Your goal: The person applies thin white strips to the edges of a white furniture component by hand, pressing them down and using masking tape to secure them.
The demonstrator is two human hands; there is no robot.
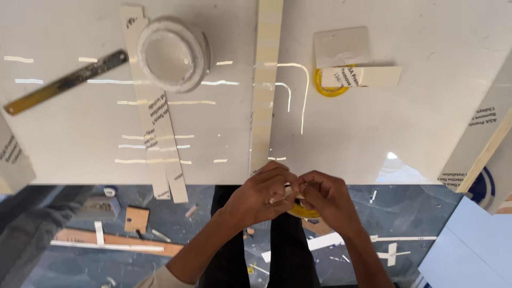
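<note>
Brass-toned steel ruler [65,82] lies at ten o'clock on the white tabletop [80,133], a white tub [173,53] right of it. At six o'clock, left hand [261,194] and right hand [328,200] meet, fingers pinched together on a yellow tape roll [305,212]; another yellow tape ring [328,86] sits at one o'clock.

At six o'clock, the left hand [261,194] and right hand [325,198] cover most of a yellow tape roll [305,212]; what their grip pinches is too small to tell. At one o'clock, pale paper pieces [341,48] hide part of a yellow ring [326,88]. A pale vertical strip [268,80] runs off the top edge.
</note>
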